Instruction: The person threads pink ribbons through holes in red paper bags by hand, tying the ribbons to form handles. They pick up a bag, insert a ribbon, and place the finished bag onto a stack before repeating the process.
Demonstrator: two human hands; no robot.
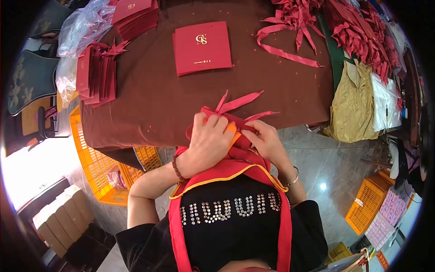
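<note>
At the table's near edge, a red paper bag with red ribbons trailing from its far side is between my two hands. My left hand has its back toward me and its fingers curled over the bag's left part. From the right, my right hand pinches the bag's edge between thumb and fingers. A small orange patch shows between the hands; what it is I cannot make out. My palms and the bag's lower part are hidden. Ahead lies a stack of flat red bags with a gold logo.
On the brown tablecloth stand red bags with ribbons at the left and another red stack behind them. Loose red ribbons lie at the back right. Orange crates are on the floor left, with another crate right.
</note>
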